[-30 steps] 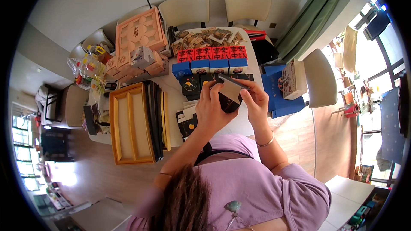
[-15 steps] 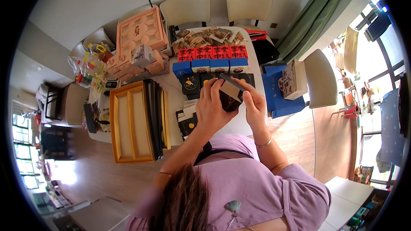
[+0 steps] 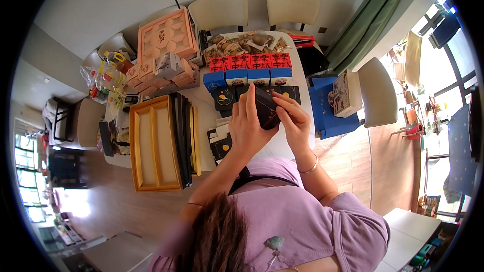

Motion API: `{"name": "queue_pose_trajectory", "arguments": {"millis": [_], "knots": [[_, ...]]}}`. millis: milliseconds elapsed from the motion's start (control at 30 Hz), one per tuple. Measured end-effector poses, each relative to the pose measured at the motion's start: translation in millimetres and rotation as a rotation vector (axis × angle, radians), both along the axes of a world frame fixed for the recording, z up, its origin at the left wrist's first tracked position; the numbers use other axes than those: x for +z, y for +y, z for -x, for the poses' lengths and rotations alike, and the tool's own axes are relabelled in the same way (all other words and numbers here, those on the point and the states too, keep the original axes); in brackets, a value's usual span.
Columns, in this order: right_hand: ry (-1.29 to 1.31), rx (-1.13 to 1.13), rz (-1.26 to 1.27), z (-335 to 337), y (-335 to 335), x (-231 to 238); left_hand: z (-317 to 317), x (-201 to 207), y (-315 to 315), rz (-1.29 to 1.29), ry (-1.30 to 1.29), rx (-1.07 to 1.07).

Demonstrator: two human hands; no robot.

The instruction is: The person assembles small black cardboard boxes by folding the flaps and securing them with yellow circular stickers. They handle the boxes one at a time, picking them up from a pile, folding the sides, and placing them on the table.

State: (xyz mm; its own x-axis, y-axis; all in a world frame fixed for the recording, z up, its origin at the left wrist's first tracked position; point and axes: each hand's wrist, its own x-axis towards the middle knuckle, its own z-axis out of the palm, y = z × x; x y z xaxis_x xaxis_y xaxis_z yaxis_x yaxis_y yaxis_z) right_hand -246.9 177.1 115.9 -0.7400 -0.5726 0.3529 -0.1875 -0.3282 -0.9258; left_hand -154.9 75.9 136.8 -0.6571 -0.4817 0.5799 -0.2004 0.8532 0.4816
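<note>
"Checking head view, only one there is. What's with the left hand [image 3: 246, 126] and the right hand [image 3: 296, 126]?"

"Both on one small black box [image 3: 267, 110], raised above the bench [image 3: 201, 111]. The left is curled partway round its left and lower side, fingers stretched along the wall. The right is half closed, thumb and fingertips at the right upper edge."

"Firm grip on the right?"

"Looks like a light pinch; can't tell how firm. Top face is dark and seems to be down. Edge tucked in? Can't tell. Inside is hidden."

"So how to handle it well?"

"My call: left carries the weight, right does the fine edge work. Left should cup, not squeeze; thin card likely buckles. Right thumb should line up the edge and press evenly along it; forcing one corner would probably crease it."

"Angle?"

"Box is tilted. Levelling it would likely make the seam easier to see."

"Anything nearby?"

"Row of black boxes [image 3: 224, 99] just beyond the hands, then blue boxes [image 3: 235, 77], then red boxes [image 3: 239, 62]. Loose black and pale pieces [image 3: 221, 147] beside the left forearm, so mind the wrist. Gold tray [image 3: 145, 146] sits well off left."
</note>
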Motion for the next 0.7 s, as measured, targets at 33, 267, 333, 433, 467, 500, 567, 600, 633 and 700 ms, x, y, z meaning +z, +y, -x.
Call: {"name": "queue_pose_trajectory", "arguments": {"millis": [33, 267, 333, 433, 467, 500, 567, 600, 633, 700], "knots": [[0.069, -0.029, -0.036, -1, 0, 1, 0, 0, 1, -0.003, 0.004, -0.003], [0.317, -0.126, -0.092, -5, -3, -1, 0, 2, 1, 0.016, 0.041, -0.025], [0.318, -0.158, -0.091, -12, -7, 1, -2, 2, 0, -0.030, 0.009, -0.014], [0.323, -0.173, -0.112, -13, -8, -6, -1, -4, -1, -0.070, -0.001, -0.015], [0.325, -0.171, -0.123, -12, -8, -10, 0, -8, -2, -0.078, 0.002, -0.018], [0.342, -0.169, -0.130, -12, -8, -11, -1, -9, -2, -0.087, -0.007, -0.013], [0.374, -0.164, -0.144, -12, -8, -13, -2, -12, -2, -0.103, -0.026, -0.005], [0.364, -0.162, -0.151, -13, -9, -13, -2, -13, -3, -0.109, -0.023, -0.005], [0.354, -0.160, -0.158, -13, -9, -13, -2, -14, -3, -0.115, -0.020, -0.005], [0.355, -0.167, -0.164, -14, -10, -15, -2, -17, -4, -0.125, -0.013, -0.005]]}}
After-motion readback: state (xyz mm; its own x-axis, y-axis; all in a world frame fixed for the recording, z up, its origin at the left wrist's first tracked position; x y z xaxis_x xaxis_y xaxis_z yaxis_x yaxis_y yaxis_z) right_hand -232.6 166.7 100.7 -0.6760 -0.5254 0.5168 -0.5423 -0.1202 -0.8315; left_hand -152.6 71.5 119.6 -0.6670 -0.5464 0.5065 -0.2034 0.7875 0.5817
